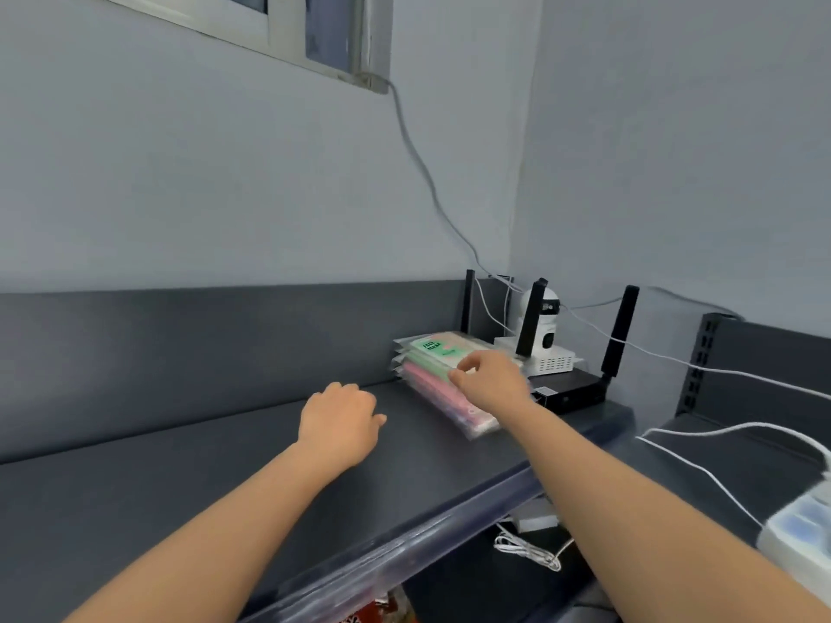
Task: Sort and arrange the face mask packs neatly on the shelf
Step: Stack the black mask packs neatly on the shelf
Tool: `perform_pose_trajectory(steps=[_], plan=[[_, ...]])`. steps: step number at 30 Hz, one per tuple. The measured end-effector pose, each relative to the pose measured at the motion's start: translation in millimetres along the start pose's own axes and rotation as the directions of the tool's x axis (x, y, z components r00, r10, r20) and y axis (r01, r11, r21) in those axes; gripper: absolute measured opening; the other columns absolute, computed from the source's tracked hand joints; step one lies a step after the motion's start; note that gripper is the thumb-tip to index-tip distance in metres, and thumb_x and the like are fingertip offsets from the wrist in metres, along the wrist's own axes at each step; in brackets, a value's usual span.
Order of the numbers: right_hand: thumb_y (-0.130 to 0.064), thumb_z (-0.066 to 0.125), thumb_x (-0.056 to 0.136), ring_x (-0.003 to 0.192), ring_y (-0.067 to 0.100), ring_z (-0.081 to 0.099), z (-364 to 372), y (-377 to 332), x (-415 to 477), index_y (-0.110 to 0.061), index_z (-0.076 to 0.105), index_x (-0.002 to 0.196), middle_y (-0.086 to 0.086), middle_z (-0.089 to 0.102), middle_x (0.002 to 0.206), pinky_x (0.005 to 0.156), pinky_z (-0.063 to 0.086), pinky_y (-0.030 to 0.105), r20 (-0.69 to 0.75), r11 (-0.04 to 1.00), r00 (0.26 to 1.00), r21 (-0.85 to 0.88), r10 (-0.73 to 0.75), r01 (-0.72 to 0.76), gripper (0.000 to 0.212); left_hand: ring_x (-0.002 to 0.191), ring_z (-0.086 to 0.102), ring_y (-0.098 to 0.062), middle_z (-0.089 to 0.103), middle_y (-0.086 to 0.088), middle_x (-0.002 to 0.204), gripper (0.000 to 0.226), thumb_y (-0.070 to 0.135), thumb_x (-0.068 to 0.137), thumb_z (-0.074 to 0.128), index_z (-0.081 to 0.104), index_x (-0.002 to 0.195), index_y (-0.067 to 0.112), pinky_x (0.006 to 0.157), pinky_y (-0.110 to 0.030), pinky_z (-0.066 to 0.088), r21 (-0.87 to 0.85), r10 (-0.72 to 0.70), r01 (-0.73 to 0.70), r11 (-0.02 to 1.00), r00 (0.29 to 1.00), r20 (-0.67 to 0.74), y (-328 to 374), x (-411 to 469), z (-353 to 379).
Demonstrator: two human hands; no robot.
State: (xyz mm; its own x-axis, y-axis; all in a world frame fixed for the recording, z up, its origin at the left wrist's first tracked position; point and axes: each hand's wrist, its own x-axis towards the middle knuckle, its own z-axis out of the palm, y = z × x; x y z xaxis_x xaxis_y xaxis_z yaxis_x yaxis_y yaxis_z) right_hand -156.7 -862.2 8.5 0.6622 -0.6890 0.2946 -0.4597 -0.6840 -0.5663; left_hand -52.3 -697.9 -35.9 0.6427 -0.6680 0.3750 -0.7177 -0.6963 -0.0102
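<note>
Nearest, left hand [339, 420] rests on dark shelf [180, 478], fingers loosely curled, holding nothing; right hand [490, 382] pinches top of face mask packs [422, 375], stacked flat at shelf's right end just beside black router [571, 388].

A: Shelf?
B: Dark grey shelf [180, 487]. A stack of face mask packs [427, 386] lies flat near its right end, edges slightly fanned.
A: Colours?
B: Green on top, label reads FACE MASK. Pink below. Bit blurry.
A: Right grip?
B: Right grip [490, 382] is on the stack, thumb and fingers curled, pinching the upper packs at the near edge.
A: Left?
B: Left grip [339, 424] is knuckles up over bare shelf, left of the stack and apart from it. Fingers loosely curled, holding nothing.
A: Neighbours?
B: Black router [571, 391] with upright antennas sits just beside the stack. White camera [542, 326] sits on a white box [555, 359]. White cable [427, 173] runs up the wall.
</note>
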Motion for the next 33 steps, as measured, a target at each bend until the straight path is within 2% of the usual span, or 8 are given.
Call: perform_pose_trajectory(steps=[4,8,13,16,19,22,26,33], plan=[[-0.044,0.058,0.090,0.124,0.028,0.051,-4.8,25.7,34.2,-0.018,0.058,0.132,0.009,0.053,0.137,0.098,0.046,0.036,-0.058,0.996,0.996,-0.054,0.074,-0.077,0.050,0.094,0.061,-0.022,0.067,-0.001,0.096,0.037,0.044,0.096,0.045,0.068,0.096,0.015,0.076,-0.033,0.048,-0.314,-0.033,0.064,0.947,0.994,0.103,31.0,35.7,11.2],[-0.052,0.051,0.091,0.132,0.034,0.043,-7.3,43.7,59.5,-0.015,0.043,0.143,0.014,0.047,0.143,0.105,0.041,0.043,-0.054,0.977,0.978,-0.065,0.202,-0.205,0.065,0.088,0.053,-0.020,0.059,-0.003,0.097,0.035,0.043,0.099,0.041,0.057,0.092,0.012,0.076,-0.030,0.040,-0.616,-0.018,0.182,0.766,0.965,0.263,54.5,64.2,16.1],[-0.062,0.046,0.088,0.132,0.036,0.041,-0.3,57.9,79.9,-0.014,0.045,0.139,0.009,0.050,0.141,0.105,0.032,0.045,0.023,0.931,0.931,-0.037,0.364,-0.363,0.070,0.134,0.040,-0.027,0.038,-0.006,0.151,0.058,0.047,0.099,0.042,0.034,0.146,0.015,0.106,-0.039,0.039,-0.846,0.027,0.478,0.237,0.867,0.497,65.9,90.6,24.5],[-0.067,0.061,0.077,0.128,0.033,0.049,4.6,64.3,86.0,-0.010,0.050,0.135,0.009,0.054,0.138,0.107,0.039,0.045,0.124,0.911,0.913,0.093,0.390,-0.402,0.082,0.126,0.050,-0.033,0.049,-0.017,0.141,0.061,0.051,0.096,0.047,0.040,0.142,0.011,0.106,-0.044,0.042,-0.834,0.068,0.551,0.006,0.832,0.550,67.6,101.5,28.3],[-0.064,0.076,0.063,0.132,0.033,0.045,5.0,62.6,88.1,-0.006,0.046,0.139,0.013,0.047,0.146,0.109,0.039,0.045,0.256,0.876,0.901,0.252,0.350,-0.412,0.100,0.094,0.063,-0.029,0.064,-0.014,0.106,0.045,0.047,0.092,0.057,0.051,0.121,0.014,0.082,-0.042,0.054,-0.803,0.027,0.565,-0.186,0.820,0.571,69.3,105.5,26.9],[-0.073,0.076,0.052,0.134,0.034,0.044,7.4,60.8,87.6,-0.008,0.043,0.141,0.012,0.045,0.148,0.110,0.038,0.048,0.285,0.912,0.905,0.171,0.317,-0.373,0.115,0.084,0.064,-0.026,0.064,-0.009,0.094,0.034,0.037,0.091,0.063,0.055,0.116,0.014,0.066,-0.040,0.055,-0.765,-0.003,0.586,-0.268,0.794,0.609,75.2,105.1,28.5],[-0.078,0.077,0.030,0.134,0.035,0.043,3.9,60.3,82.7,-0.009,0.039,0.144,0.011,0.041,0.151,0.108,0.040,0.049,0.341,0.903,0.887,0.182,0.312,-0.388,0.139,0.089,0.069,-0.031,0.070,-0.014,0.097,0.033,0.011,0.089,0.066,0.058,0.120,0.004,0.078,-0.047,0.057,-0.742,-0.018,0.573,-0.347,0.787,0.616,75.9,102.8,33.7],[-0.076,0.065,0.068,0.135,0.033,0.043,8.9,43.5,70.6,-0.005,0.032,0.148,0.011,0.040,0.152,0.104,0.041,0.043,0.287,0.881,0.940,0.374,0.186,-0.289,0.112,0.090,0.070,-0.034,0.072,-0.016,0.099,0.028,-0.002,0.080,0.072,0.063,0.105,0.006,0.080,-0.051,0.056,-0.726,-0.072,0.523,-0.445,0.788,0.612,52.6,85.8,25.8]])
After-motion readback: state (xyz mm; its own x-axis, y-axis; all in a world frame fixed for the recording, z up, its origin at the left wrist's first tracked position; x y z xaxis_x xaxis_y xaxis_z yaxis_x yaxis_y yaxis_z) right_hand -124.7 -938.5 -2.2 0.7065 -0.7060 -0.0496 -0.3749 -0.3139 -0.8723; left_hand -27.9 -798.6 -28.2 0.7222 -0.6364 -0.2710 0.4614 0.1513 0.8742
